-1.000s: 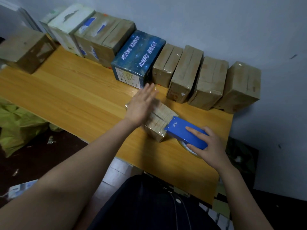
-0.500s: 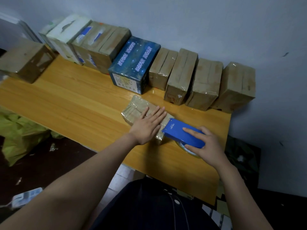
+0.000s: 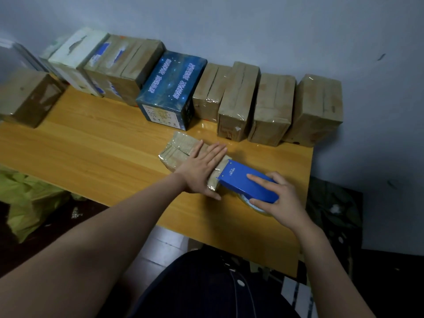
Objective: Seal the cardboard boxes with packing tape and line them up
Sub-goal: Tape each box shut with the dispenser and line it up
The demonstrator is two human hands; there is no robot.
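head view | my left hand [image 3: 202,172] lies flat, fingers straight, pressing down on the small taped cardboard box [image 3: 180,146] on the wooden table [image 3: 91,145] | my right hand [image 3: 281,199] grips the blue tape dispenser [image 3: 243,180], its front edge touching the box's near end | row of taped boxes [image 3: 238,99] stands along the wall behind

A row of boxes [image 3: 238,99] stood packed along the wall [image 3: 252,31], closing the far edge of the wooden table [image 3: 91,152]. Left of the flat taped box [image 3: 179,148] the tabletop lay open as far as a lone brown box [image 3: 27,97]. The blue tape dispenser [image 3: 238,180] blocked the flat box's right end.
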